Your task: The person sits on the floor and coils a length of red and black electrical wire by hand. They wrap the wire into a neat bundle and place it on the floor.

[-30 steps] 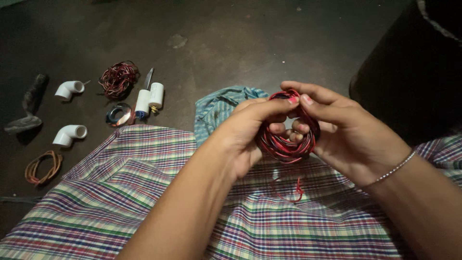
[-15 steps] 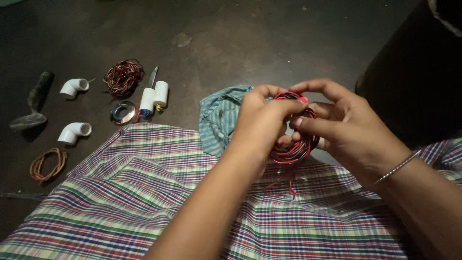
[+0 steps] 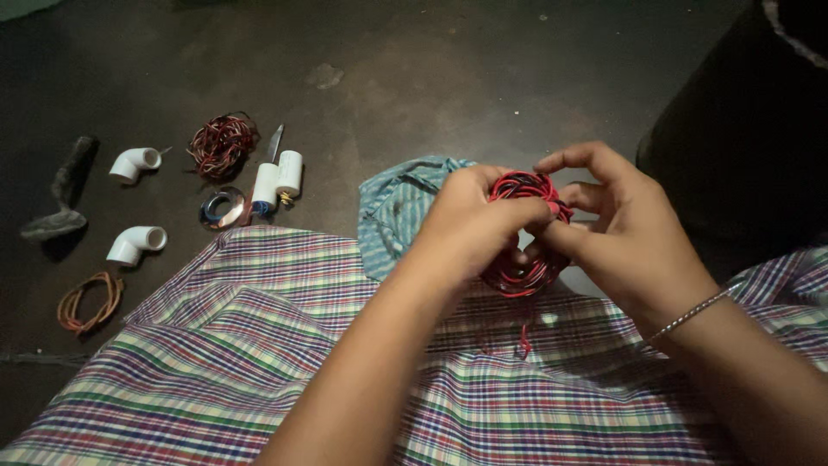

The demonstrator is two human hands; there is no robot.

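Nearest me, the plaid checked cloth (image 3: 259,362) covers my lap, and the loose red tail of wire (image 3: 523,341) dangles onto it at about 6 o'clock from my hands. Since a second ago I have lifted the red-and-black coil of thin wire (image 3: 520,233) slightly and drawn my hands closer together; I judge the winding is being tightened. My left hand (image 3: 470,229) is closed around the coil's left rim, my right hand (image 3: 617,237) pinches its right rim between thumb and fingers. The coil's ring faces me, its longer axis running from 12 to 6 o'clock. Farther off, at 10 o'clock on the dark floor (image 3: 431,78), lie two white plastic elbow pipes (image 3: 136,162), another red-black wire bundle (image 3: 222,145) and an orange wire loop (image 3: 86,300).
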